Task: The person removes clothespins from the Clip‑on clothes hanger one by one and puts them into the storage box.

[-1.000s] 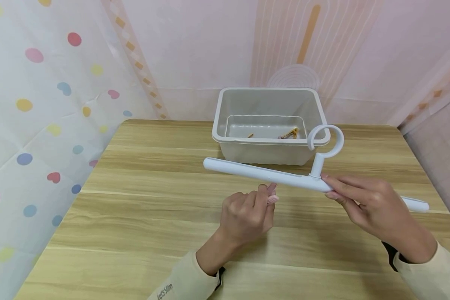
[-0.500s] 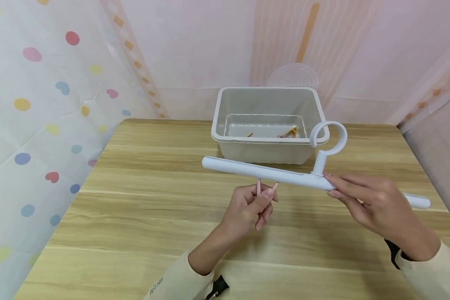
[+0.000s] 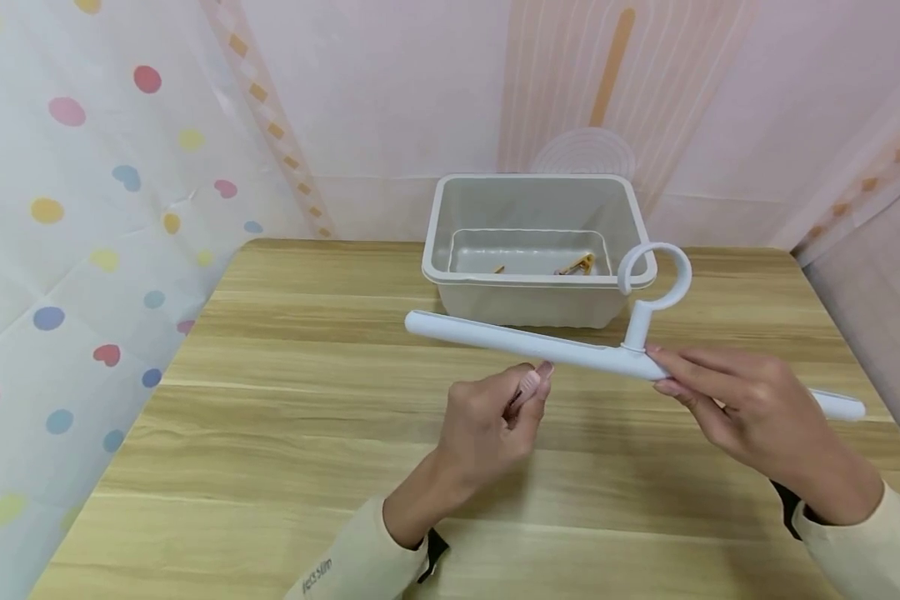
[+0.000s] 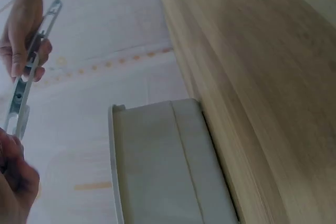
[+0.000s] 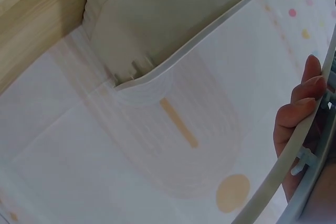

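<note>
My right hand grips a white clothes hanger with a round hook, fingers and thumb just right of the hook's base. The hanger hangs tilted over the table, left end higher. Close below its left arm, my left hand pinches a pink clothespin, mostly covered by the fingers. In the left wrist view the left hand is at the lower left edge, right at the hanger's end. The right wrist view shows curled right fingers around the hanger's bar.
Behind the hanger stands a pale grey plastic bin against the patterned backdrop. Inside lies a yellow clothespin, with another small yellow piece partly hidden by the front wall. The wooden tabletop stretches out to the left.
My left hand turned over to show its palm side and the clothespin's two legs, then turned again, fingers closing round the clothespin. The right hand and hanger have hardly moved.
</note>
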The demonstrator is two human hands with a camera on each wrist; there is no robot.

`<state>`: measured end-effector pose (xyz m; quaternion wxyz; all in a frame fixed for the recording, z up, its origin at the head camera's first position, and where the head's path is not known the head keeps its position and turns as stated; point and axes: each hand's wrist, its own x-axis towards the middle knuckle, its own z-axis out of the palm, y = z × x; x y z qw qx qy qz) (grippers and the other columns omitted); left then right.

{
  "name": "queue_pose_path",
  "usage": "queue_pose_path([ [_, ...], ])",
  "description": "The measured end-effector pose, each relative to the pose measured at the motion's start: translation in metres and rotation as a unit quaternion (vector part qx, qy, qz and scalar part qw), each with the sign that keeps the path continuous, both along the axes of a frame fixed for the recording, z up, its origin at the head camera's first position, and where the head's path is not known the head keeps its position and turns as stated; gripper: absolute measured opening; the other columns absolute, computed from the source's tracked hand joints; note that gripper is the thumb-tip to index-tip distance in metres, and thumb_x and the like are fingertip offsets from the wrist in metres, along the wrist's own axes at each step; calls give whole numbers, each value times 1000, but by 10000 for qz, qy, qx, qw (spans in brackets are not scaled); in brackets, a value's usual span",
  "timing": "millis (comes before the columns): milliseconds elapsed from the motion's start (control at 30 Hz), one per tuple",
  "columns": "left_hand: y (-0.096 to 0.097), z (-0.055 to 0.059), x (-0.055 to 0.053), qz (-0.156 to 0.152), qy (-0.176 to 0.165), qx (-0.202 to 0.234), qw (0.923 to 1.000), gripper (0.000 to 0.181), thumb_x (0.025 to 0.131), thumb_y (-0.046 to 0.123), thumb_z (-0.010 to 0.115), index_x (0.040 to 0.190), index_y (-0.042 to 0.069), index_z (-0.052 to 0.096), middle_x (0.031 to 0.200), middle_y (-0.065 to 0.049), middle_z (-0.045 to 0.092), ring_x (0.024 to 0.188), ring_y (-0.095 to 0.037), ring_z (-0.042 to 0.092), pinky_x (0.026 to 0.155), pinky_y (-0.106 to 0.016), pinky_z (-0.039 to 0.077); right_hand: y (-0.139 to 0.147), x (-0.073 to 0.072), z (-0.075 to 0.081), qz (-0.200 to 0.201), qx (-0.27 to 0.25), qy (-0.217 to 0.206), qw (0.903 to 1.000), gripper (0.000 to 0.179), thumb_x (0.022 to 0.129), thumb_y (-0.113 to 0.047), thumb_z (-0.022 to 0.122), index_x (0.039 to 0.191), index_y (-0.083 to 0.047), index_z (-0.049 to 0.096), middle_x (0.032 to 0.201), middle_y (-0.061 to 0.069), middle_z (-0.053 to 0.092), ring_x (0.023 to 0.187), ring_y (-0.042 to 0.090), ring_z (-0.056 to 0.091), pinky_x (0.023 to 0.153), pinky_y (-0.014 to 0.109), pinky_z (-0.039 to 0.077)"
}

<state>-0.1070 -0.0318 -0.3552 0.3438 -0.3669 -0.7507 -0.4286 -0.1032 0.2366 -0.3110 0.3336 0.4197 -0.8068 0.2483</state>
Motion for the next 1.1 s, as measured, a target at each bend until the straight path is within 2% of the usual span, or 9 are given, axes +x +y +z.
queue_pose_path([
  [233,0,-4,-3,1898,2301,-1270,9460,32,102,13,44,80,1,64,47,6,41,35,-3,25,35,-16,23,0,0,-4,-34,77,-93,9999,48,106,-38,52,106,2,78,88,16,79,68,7,68,55,9,43],
  [600,0,-3,-7,2382,2731,-1524,9195,35,102,14,53,72,2,65,45,5,41,33,-4,24,36,-17,22,-7,3,-4,-129,48,-477,9988,48,106,-39,51,111,1,77,93,17,79,67,3,62,54,8,41],
  [667,0,-5,-6,2188,2436,-1410,9343,33,103,13,52,73,3,63,46,5,41,34,-4,25,36,-16,23,-8,4,-3,-176,83,-515,9985,49,106,-39,50,111,1,77,93,17,79,66,3,61,54,9,41],
  [733,-1,-5,-4,1506,1526,-1132,9702,34,102,12,53,70,6,58,48,4,42,39,0,26,39,-14,23,-6,4,-3,-264,138,-523,9982,51,106,-41,49,109,1,78,94,16,79,65,2,60,54,8,39],
  [800,-1,-4,-2,359,-57,-581,9976,36,102,11,54,67,6,54,49,2,44,44,3,27,41,-12,23,-5,4,-4,-261,86,-419,9987,52,106,-41,50,108,2,78,92,17,79,64,2,61,53,9,38],
  [833,-2,-3,0,-345,-1031,-148,9940,35,102,10,54,68,4,54,50,2,45,45,5,29,41,-12,25,-4,3,-4,-236,49,-358,9991,51,106,-41,50,107,2,78,92,17,79,64,2,61,53,8,38],
  [900,-2,0,2,-1563,-2877,815,9414,34,103,11,54,72,-2,55,53,2,46,46,6,32,42,-13,28,-3,1,-5,-196,9,-257,9995,51,106,-40,51,106,3,78,91,17,79,64,3,62,53,8,38],
  [1033,-4,4,5,-2957,-5077,2157,7800,30,106,19,47,91,-4,58,57,8,49,41,2,37,43,-19,33,-2,-2,-6,-24,-92,-74,9999,48,105,-37,54,105,5,78,88,19,78,64,6,66,53,8,38],
  [1100,-4,5,5,-3178,-5385,2349,7442,28,106,20,46,92,-3,56,58,9,49,41,1,36,46,-19,32,-2,-2,-5,9,-116,-56,9999,48,105,-36,54,105,5,78,86,19,78,63,6,65,52,8,38],
])
